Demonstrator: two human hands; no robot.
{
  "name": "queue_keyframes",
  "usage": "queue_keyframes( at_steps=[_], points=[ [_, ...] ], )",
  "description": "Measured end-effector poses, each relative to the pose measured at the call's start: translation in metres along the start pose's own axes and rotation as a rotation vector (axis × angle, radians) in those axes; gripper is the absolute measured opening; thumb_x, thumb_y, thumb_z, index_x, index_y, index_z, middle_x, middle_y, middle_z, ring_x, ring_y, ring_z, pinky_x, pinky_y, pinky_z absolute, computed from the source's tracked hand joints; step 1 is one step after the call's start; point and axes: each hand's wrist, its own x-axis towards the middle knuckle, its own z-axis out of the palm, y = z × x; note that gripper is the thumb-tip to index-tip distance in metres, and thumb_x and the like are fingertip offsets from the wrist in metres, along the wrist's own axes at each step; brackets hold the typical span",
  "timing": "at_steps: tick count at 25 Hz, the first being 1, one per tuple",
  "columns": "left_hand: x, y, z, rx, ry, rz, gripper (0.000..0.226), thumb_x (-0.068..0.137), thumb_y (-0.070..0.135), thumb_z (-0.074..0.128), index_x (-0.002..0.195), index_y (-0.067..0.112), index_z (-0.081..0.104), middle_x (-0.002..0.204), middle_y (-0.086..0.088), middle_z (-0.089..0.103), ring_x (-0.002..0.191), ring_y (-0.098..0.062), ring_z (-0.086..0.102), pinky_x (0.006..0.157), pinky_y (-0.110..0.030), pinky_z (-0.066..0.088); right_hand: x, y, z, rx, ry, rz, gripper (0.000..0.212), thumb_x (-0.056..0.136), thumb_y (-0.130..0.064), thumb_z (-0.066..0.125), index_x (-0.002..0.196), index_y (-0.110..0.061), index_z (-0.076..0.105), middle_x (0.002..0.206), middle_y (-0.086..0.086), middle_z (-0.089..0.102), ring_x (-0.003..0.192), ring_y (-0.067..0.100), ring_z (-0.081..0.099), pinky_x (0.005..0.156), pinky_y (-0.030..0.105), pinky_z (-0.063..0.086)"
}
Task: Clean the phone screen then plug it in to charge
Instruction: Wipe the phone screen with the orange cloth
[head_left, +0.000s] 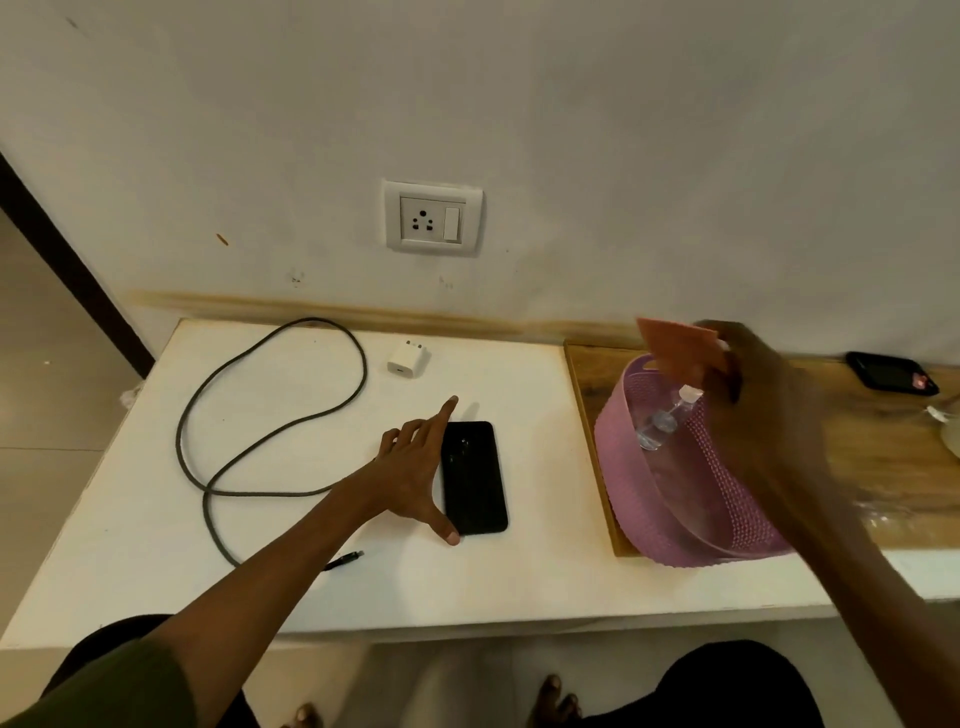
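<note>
A black phone (475, 478) lies flat, screen up, on the white table (509, 582). My left hand (415, 467) rests along its left edge with fingers spread, thumb at the lower corner. My right hand (748, 395), blurred by motion, holds an orange cloth (680, 348) above the pink basket (680, 499). A clear spray bottle (667, 418) lies inside the basket. A grey charging cable (270, 431) loops on the table's left side, its plug end (345, 560) near my left forearm. A white charger adapter (408, 358) sits near the wall, below the wall socket (432, 218).
The basket stands on a wooden board (883, 457) at the right. A second dark phone-like device (891, 374) lies at the board's far right, with a pale object (948, 426) at the frame's edge. My knees and feet show under the table's front edge.
</note>
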Motion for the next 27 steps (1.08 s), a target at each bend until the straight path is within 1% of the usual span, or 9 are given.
queue_keyframes(
  at_steps=[1,3,5,8,11,13,17,24,27],
  points=[
    [0.000,0.001,0.001,-0.008,0.002,0.002,0.169,0.032,0.079,0.082,0.140,0.041,-0.042,0.163,-0.006,0.012,0.148,-0.032,0.013,0.119,-0.053,0.011,0.000,-0.016,0.015,0.033,-0.028,-0.046,0.037,0.094,-0.009,0.054,0.126,-0.028,0.057,0.089,-0.006,0.069,0.062,0.005,0.058,0.059,0.014,0.047],
    [-0.001,0.002,0.002,-0.032,0.029,-0.003,0.168,0.032,0.078,0.083,0.141,0.040,-0.039,0.163,-0.002,0.015,0.148,-0.030,0.015,0.119,-0.052,0.012,-0.004,-0.041,0.058,0.107,-0.154,-0.059,0.049,0.094,-0.002,0.049,0.134,-0.032,0.054,0.116,0.001,0.070,0.087,0.014,0.068,0.084,0.031,0.055],
    [-0.001,0.001,0.001,-0.057,0.058,-0.017,0.169,0.032,0.076,0.084,0.143,0.039,-0.037,0.162,0.001,0.019,0.148,-0.028,0.017,0.119,-0.051,0.012,-0.011,-0.056,0.108,0.205,-0.340,-0.067,0.067,0.088,0.009,0.045,0.139,-0.033,0.048,0.138,0.001,0.057,0.117,0.022,0.061,0.099,0.039,0.048],
    [-0.001,-0.002,0.003,-0.094,0.071,-0.018,0.168,0.033,0.075,0.085,0.144,0.039,-0.035,0.162,0.001,0.021,0.148,-0.027,0.019,0.120,-0.050,0.010,-0.027,-0.065,0.173,0.187,-0.532,-0.012,0.067,0.089,0.007,0.052,0.146,-0.027,0.039,0.149,0.000,0.045,0.135,0.022,0.045,0.112,0.039,0.036],
    [-0.002,-0.003,0.005,-0.120,0.084,-0.012,0.168,0.032,0.074,0.086,0.147,0.036,-0.031,0.159,0.003,0.023,0.145,-0.023,0.023,0.120,-0.047,0.013,-0.043,-0.058,0.211,0.145,-0.688,0.044,0.042,0.096,-0.024,0.054,0.137,-0.020,0.048,0.140,0.004,0.054,0.129,0.026,0.050,0.112,0.042,0.038],
    [-0.001,-0.002,0.004,-0.125,0.086,-0.021,0.170,0.031,0.072,0.087,0.148,0.034,-0.031,0.156,0.003,0.029,0.143,-0.023,0.026,0.120,-0.047,0.014,-0.052,-0.053,0.224,0.137,-0.692,0.033,0.042,0.094,-0.046,0.050,0.124,-0.017,0.054,0.123,0.006,0.062,0.116,0.027,0.058,0.105,0.044,0.046],
    [-0.001,-0.002,0.003,-0.169,0.088,-0.011,0.172,0.032,0.068,0.090,0.147,0.033,-0.032,0.158,0.004,0.030,0.146,-0.023,0.022,0.120,-0.046,0.010,-0.064,-0.061,0.237,0.229,-0.685,0.177,0.041,0.096,-0.041,0.047,0.128,-0.014,0.048,0.127,0.008,0.058,0.109,0.020,0.056,0.099,0.027,0.043],
    [-0.004,-0.001,0.003,-0.192,0.085,-0.017,0.173,0.033,0.068,0.090,0.146,0.033,-0.036,0.161,-0.002,0.026,0.149,-0.027,0.020,0.121,-0.047,0.009,-0.074,-0.083,0.243,0.209,-0.721,0.138,0.041,0.097,-0.041,0.048,0.125,-0.012,0.051,0.122,0.007,0.060,0.111,0.020,0.056,0.087,0.018,0.035],
    [-0.003,-0.002,0.004,-0.202,0.081,-0.022,0.172,0.032,0.067,0.091,0.146,0.035,-0.034,0.162,-0.002,0.023,0.149,-0.027,0.018,0.120,-0.046,0.007,-0.072,-0.084,0.240,0.233,-0.762,0.149,0.044,0.096,-0.044,0.047,0.127,-0.013,0.050,0.128,0.009,0.058,0.116,0.023,0.055,0.093,0.023,0.037]
  ],
)
